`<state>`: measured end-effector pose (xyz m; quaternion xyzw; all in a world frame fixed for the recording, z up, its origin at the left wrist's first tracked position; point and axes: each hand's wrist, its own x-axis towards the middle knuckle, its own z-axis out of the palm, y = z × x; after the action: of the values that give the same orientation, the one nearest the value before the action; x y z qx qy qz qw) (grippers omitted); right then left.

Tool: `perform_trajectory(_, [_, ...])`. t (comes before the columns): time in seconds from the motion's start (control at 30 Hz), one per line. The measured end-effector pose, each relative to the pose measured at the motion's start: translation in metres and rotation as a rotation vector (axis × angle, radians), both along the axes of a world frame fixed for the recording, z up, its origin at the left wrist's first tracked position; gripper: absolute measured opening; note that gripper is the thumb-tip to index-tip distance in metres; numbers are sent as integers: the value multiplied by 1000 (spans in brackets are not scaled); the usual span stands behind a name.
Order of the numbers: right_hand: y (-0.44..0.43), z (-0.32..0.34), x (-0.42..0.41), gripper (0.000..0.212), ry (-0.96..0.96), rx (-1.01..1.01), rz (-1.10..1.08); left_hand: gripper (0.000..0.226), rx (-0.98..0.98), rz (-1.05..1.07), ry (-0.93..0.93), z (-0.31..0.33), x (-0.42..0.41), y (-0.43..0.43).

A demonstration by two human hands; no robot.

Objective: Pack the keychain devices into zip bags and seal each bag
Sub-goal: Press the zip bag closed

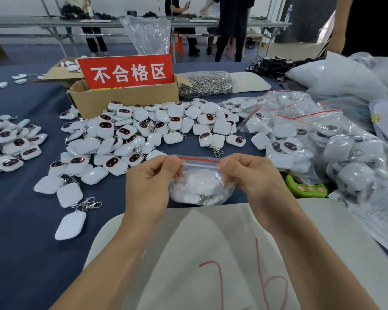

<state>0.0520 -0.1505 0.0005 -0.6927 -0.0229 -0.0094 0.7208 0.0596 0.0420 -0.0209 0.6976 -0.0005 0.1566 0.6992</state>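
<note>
Held over the near part of the blue worktop [20, 220], at the far edge of a white cloth [211, 242]: a clear zip bag [199, 175] with a red strip along its mouth, and several white keychain devices [188, 196] bunched in its bottom. On the left end of the strip, the left hand [151, 175], thumb and fingers [170, 166] clamped on the plastic. On the right end, the right hand [249, 173], pinching likewise. Both ends of the strip hidden under the thumbs; cannot tell whether it is closed along its whole length.

Directly beyond the bag, a wide heap [143, 130] of loose white shells with dark, red-rimmed faces and trailing metal clips. Far left, a second heap [9, 139]. Nearer, left of the left forearm, one stray device [71, 224] lying alone.

Behind the middle pile, an open cardboard box [121, 99] with a red sign [127, 71] in white characters standing in it. Just right of the box, a clear sack of metal clips [205, 83].

To the right, a mound of filled bags [300, 135] with red strips. Just right of the right wrist and partly under that mound, a green gadget [305, 186] with pink buttons. Under both forearms, the cloth, marked in red.

In the background, people [231, 25] standing at long benches.
</note>
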Motion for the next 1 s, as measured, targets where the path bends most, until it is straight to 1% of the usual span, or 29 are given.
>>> perform_trajectory(0.03, [1,-1,0,25,16,-9,-13,20,-9,-22,16,-1,-2,-1])
perform_trajectory(0.13, [7,-5,1,20,33,-28,-90,10,-18,-174,87,-4,-7,-7])
perform_trajectory(0.23, [11,-6,0,18,9,-46,-86,10,-4,-121,102,-4,-5,-8])
perform_trajectory(0.27, [11,-5,0,15,5,-39,-47,12,-30,-98,104,-3,-4,-8])
perform_trajectory(0.3, [11,-3,-1,7,6,-31,9,16,-57,-83,106,-2,-4,-8])
perform_trajectory(0.33, [9,-3,-1,14,21,-41,68,20,-74,-71,105,-2,-4,-8])
perform_trajectory(0.4, [0,-3,0,59,79,-137,185,24,-79,-61,79,-1,-4,-9])
perform_trajectory(0.43, [-2,-3,0,73,93,-190,247,26,-81,-64,64,0,-4,-9])
perform_trajectory(0.47, [-2,-3,0,76,79,-229,313,27,-88,-72,52,2,-4,-10])
perform_trajectory(0.5, [-2,-4,0,70,43,-277,339,28,-97,-78,43,3,-4,-11])
perform_trajectory(0.53, [0,-6,0,59,13,-331,307,28,-95,-73,34,6,-4,-12])
perform_trajectory(0.6, [6,-10,2,42,-19,-401,157,27,-71,-52,20,9,-3,-15])
perform_trajectory(0.63, [9,-14,3,34,-27,-413,79,26,-68,-38,14,10,-2,-17])
perform_trajectory(0.7, [13,-15,6,19,-60,-369,-65,17,-79,-56,2,15,1,-23])
perform_trajectory(0.73, [12,-13,7,17,-76,-317,-125,20,-57,-102,12,19,3,-28])
perform_trajectory(0.8, [1,-4,14,21,-92,-207,-256,40,94,-242,34,27,10,-41])
perform_trajectory(0.83, [-9,4,19,24,-99,-179,-334,43,170,-312,45,32,14,-50])
perform_trajectory(0.9, [-36,24,29,25,-108,-205,-506,35,233,-452,68,45,22,-74])
perform_trajectory(0.97, [-67,47,36,20,-122,-291,-639,18,170,-534,89,59,34,-106])
perform_trajectory(1.0, [-82,59,40,20,-130,-319,-691,17,129,-548,115,66,42,-124])
